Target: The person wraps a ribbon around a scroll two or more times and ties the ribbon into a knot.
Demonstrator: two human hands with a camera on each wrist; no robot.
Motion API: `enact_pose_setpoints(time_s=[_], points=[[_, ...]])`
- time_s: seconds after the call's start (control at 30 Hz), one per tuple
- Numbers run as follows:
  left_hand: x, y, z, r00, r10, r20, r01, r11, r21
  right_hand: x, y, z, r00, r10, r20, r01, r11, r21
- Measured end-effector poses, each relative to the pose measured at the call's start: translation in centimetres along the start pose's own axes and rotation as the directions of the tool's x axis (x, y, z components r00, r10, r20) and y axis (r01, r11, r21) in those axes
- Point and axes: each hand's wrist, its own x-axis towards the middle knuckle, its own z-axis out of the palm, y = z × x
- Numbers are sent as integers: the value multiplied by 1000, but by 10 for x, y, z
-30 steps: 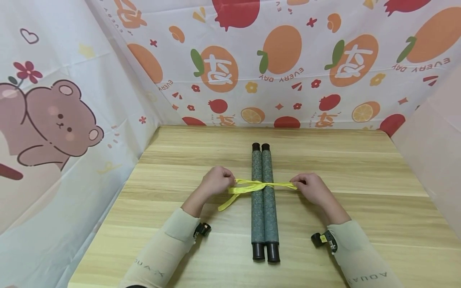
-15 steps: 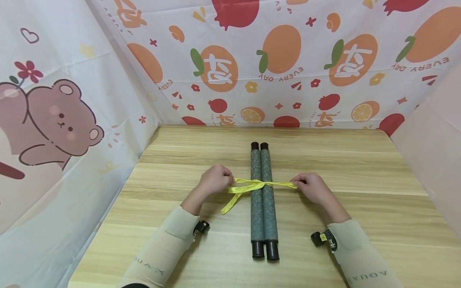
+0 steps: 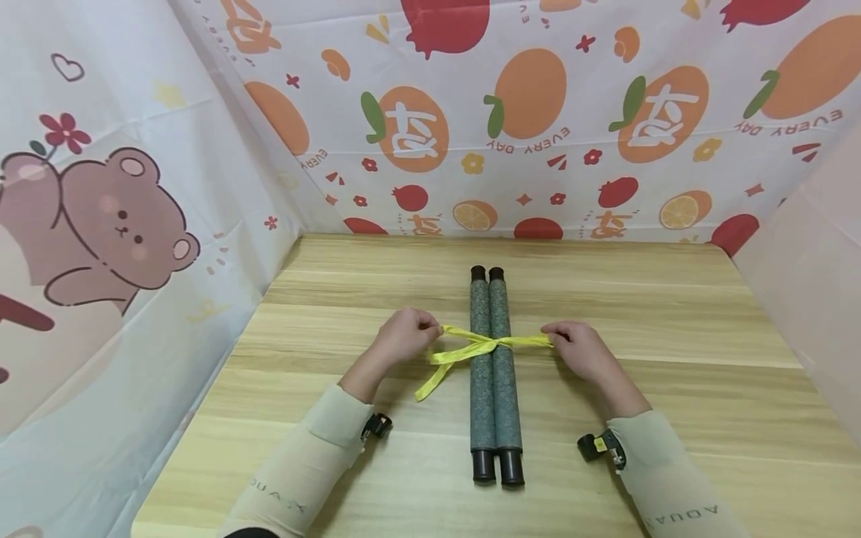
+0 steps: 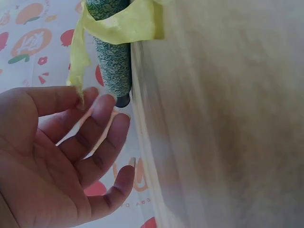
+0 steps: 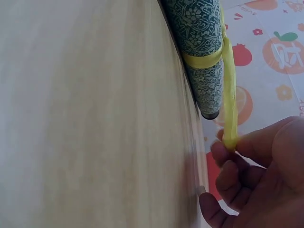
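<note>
Two rolled scrolls (image 3: 481,403) with green patterned cloth and dark end knobs lie side by side on the table, pointing away from me. A yellow ribbon (image 3: 466,352) wraps round them and is knotted near their middle. To the left of the scrolls, my left hand (image 3: 406,334) pinches one ribbon strand between thumb and forefinger; its other fingers are loosely bent in the left wrist view. My right hand (image 3: 582,350) pinches the ribbon (image 5: 230,102) on the right side. Below the left hand, a loop and a loose tail of ribbon hang toward the left.
The wooden table (image 3: 323,441) reaches back to a fruit-print cloth (image 3: 471,149). On the left hangs a cloth with a printed bear (image 3: 121,217). Each sleeve carries a small black wrist camera, such as the right one (image 3: 602,447).
Both hands stay almost in place, still pinching the ribbon. The strand at the left hand has risen and spread away from the loop, and the right strand looks wider and a little higher.
</note>
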Motion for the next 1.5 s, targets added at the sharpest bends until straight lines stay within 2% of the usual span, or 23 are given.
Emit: enact_pose_setpoints(time_s=[0.13,0.3,0.63,0.8,0.93,1.03,1.2,1.43,1.5], points=[[-2,0,0,1000,-3,-8,3,1000,7,-1,-4,3,999,-10,-49,11,1000,12],[-5,2,-2,1000,1,-11,-1,1000,14,-2,-15,7,991,-74,-111,76,997,14],[-20,11,-5,992,34,118,-40,998,49,-3,-17,10,988,-90,-124,92,996,5],[-24,14,-4,986,73,148,-85,994,73,-4,-17,9,987,-98,-128,98,995,-9],[-26,17,-3,981,88,173,-99,993,58,-4,-18,9,984,-116,-135,114,993,-25],[-28,18,-3,965,129,229,-139,990,28,-4,-18,10,984,-117,-132,114,993,-29],[-31,18,0,920,211,332,-207,977,-46,-5,-17,11,989,-102,-108,99,995,-29],[-32,18,5,863,300,407,-302,951,-63,-5,-16,12,993,-86,-83,84,996,-32],[-31,18,5,858,301,417,-302,951,-64,-4,-16,12,993,-87,-80,84,996,-40]])
